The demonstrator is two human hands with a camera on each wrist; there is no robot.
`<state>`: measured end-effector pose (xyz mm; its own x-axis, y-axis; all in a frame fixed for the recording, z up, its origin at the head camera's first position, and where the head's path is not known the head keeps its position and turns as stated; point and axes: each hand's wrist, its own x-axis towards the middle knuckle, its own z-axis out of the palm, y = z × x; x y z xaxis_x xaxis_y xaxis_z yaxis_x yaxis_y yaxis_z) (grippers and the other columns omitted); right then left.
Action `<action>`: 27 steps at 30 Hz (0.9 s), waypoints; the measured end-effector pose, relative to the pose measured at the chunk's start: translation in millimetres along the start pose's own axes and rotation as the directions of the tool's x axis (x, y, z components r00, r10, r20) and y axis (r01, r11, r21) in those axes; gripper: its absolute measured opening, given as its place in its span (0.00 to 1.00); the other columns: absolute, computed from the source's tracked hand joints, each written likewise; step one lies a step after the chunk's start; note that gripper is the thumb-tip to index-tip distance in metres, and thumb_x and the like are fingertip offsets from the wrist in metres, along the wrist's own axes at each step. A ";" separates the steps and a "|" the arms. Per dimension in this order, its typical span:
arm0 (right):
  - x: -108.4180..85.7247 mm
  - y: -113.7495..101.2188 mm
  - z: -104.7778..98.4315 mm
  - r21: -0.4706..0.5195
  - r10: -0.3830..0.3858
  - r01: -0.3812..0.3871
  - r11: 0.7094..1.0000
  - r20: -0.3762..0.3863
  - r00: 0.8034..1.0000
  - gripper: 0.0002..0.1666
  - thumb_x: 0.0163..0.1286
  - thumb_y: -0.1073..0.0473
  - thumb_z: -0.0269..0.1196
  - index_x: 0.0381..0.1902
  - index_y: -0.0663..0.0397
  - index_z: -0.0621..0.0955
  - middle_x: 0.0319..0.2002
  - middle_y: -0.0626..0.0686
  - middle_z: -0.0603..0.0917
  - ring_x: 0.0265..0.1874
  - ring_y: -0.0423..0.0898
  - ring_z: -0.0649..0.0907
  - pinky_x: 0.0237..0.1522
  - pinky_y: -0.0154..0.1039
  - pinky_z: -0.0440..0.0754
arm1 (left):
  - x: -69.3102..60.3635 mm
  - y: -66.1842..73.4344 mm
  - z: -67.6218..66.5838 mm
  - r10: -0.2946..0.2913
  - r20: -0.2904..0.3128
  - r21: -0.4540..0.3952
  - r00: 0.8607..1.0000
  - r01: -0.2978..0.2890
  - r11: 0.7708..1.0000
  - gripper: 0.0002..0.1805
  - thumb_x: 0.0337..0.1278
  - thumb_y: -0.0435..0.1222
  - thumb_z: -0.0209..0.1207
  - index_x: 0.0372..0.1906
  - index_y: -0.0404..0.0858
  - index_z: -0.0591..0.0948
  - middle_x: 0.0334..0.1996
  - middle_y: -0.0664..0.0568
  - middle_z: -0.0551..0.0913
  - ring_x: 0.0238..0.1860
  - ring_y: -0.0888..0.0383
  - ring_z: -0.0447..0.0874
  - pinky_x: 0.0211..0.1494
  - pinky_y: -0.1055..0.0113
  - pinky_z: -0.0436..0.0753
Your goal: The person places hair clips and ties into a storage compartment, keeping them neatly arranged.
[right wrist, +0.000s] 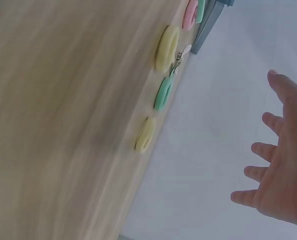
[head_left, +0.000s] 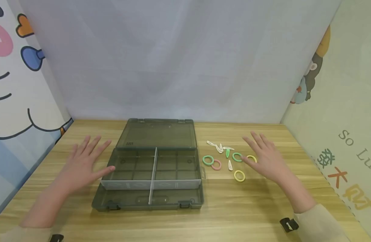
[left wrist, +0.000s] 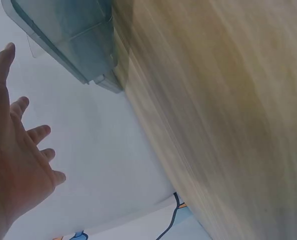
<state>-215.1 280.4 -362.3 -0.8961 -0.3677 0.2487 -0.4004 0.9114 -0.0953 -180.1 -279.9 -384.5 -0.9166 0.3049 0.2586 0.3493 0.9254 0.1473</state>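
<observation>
A grey translucent box [head_left: 124, 195] lies with its lid [head_left: 161, 132] folded back; dividers split it into compartments, which hold nothing visible. My left hand [head_left: 79, 168] hovers at the box's left side, fingers spread, holding nothing; the left wrist view shows the same hand [left wrist: 18, 165] raised beside the box [left wrist: 73, 40]. To the box's right lie green, pink and yellow rings [head_left: 239, 176] and several white hair clips [head_left: 230, 165], with one green clip [head_left: 227, 153]. Above the right edge of this group, my right hand [head_left: 268, 161] is spread and empty, also in the right wrist view [right wrist: 283, 165].
The wooden table [head_left: 227, 215] ends at a pale cloth backdrop [head_left: 179, 67]. Printed cartoon panels stand at the left [head_left: 15, 84] and right [head_left: 339, 117]. A small latch tab juts from the box's right side towards the rings.
</observation>
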 end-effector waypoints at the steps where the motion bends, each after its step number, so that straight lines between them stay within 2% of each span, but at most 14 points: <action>1: 3.3 -1.5 -0.1 0.009 -0.014 0.014 1.000 0.002 1.000 0.42 0.67 0.38 0.56 0.72 0.47 0.58 0.73 0.63 0.53 0.69 0.68 0.53 0.62 0.70 0.53 | 1.0 -1.0 0.2 0.002 0.005 -0.023 1.000 -0.001 1.000 0.48 0.55 0.61 0.56 0.76 0.54 0.46 0.75 0.40 0.44 0.74 0.42 0.26 0.67 0.35 0.31; 5: 17.2 -8.5 0.8 0.061 -0.055 0.054 0.997 0.017 0.998 0.41 0.67 0.42 0.59 0.72 0.49 0.59 0.71 0.65 0.56 0.68 0.69 0.55 0.63 0.67 0.55 | 6.2 -5.4 0.6 0.016 0.018 -0.133 1.000 -0.013 0.991 0.50 0.53 0.58 0.61 0.75 0.52 0.48 0.73 0.35 0.50 0.73 0.36 0.34 0.65 0.31 0.40; 10: 36.1 -21.4 4.3 0.144 -0.084 0.073 0.987 0.068 0.994 0.43 0.66 0.43 0.60 0.73 0.48 0.58 0.70 0.62 0.60 0.69 0.65 0.58 0.64 0.64 0.58 | 12.1 -13.6 2.3 0.025 0.049 -0.266 0.998 -0.011 0.964 0.52 0.50 0.54 0.65 0.75 0.47 0.50 0.70 0.30 0.53 0.70 0.29 0.39 0.63 0.30 0.46; 14: 52.5 -31.7 11.4 0.224 -0.112 0.084 0.971 0.112 0.987 0.43 0.66 0.44 0.61 0.73 0.48 0.58 0.69 0.60 0.64 0.67 0.62 0.63 0.66 0.59 0.59 | 15.3 -20.7 3.0 0.009 0.127 -0.359 0.992 0.037 0.933 0.54 0.49 0.52 0.67 0.76 0.48 0.47 0.72 0.33 0.51 0.70 0.28 0.40 0.60 0.29 0.50; 17: 63.1 -38.4 18.3 0.269 -0.126 0.085 0.959 0.141 0.982 0.42 0.65 0.47 0.63 0.73 0.47 0.59 0.66 0.60 0.70 0.64 0.61 0.68 0.64 0.58 0.63 | 16.7 -25.7 4.6 0.002 0.188 -0.406 0.982 0.076 0.911 0.55 0.50 0.52 0.66 0.76 0.51 0.43 0.73 0.36 0.49 0.69 0.29 0.45 0.59 0.30 0.55; 20: 72.1 -44.2 26.4 0.308 -0.149 0.093 0.947 0.164 0.975 0.41 0.64 0.50 0.64 0.71 0.47 0.62 0.62 0.59 0.74 0.61 0.60 0.72 0.62 0.58 0.66 | 17.8 -30.4 7.6 0.017 0.213 -0.447 0.977 0.082 0.891 0.54 0.52 0.51 0.65 0.76 0.54 0.41 0.72 0.35 0.52 0.68 0.30 0.51 0.58 0.31 0.59; 23: 81.0 -48.6 35.4 0.350 -0.200 0.127 0.928 0.181 0.963 0.40 0.63 0.51 0.65 0.70 0.51 0.64 0.59 0.59 0.77 0.59 0.58 0.74 0.60 0.57 0.68 | 18.8 -34.1 10.1 0.040 0.225 -0.495 0.974 0.079 0.865 0.53 0.54 0.49 0.64 0.75 0.55 0.40 0.70 0.33 0.55 0.67 0.31 0.53 0.57 0.32 0.61; 27: 91.7 -51.0 48.0 0.395 -0.297 0.194 0.898 0.218 0.930 0.35 0.63 0.54 0.65 0.67 0.56 0.69 0.53 0.59 0.80 0.54 0.56 0.77 0.56 0.53 0.73 | 19.5 -35.4 11.4 0.063 0.250 -0.534 0.966 0.083 0.841 0.51 0.57 0.46 0.62 0.76 0.53 0.41 0.69 0.32 0.58 0.67 0.32 0.56 0.58 0.33 0.62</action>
<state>-286.0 191.4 -381.0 -0.7560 -0.6527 0.0496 -0.6094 0.6740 -0.4176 -212.6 -304.2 -395.5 -0.9121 0.4095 0.0202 0.3215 0.6836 0.6552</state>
